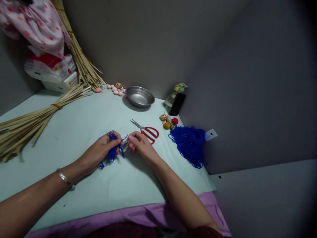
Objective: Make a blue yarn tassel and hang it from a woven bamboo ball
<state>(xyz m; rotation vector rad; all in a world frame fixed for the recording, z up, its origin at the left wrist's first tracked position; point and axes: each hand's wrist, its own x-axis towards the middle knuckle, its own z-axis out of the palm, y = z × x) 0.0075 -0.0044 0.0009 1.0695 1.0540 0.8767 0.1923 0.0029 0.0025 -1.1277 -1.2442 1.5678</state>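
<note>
Our left hand (106, 142) pinches a frayed bundle of bright blue yarn (113, 154) above the pale green tabletop (119, 191). Our right hand (141, 145) is drawn narrow, thumb and fingertips closed on a thin blue strand (125, 143) at the bundle's right side. Just beyond that hand lie red-handled metal scissors (141, 128); farther right sits a large tangled heap of blue yarn (189, 143).

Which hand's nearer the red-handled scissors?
Right. The right hand is right beside the red-handled scissors, close to their lower handle loop; the left hand, holding the blue yarn bundle, is farther off to their left.
</note>
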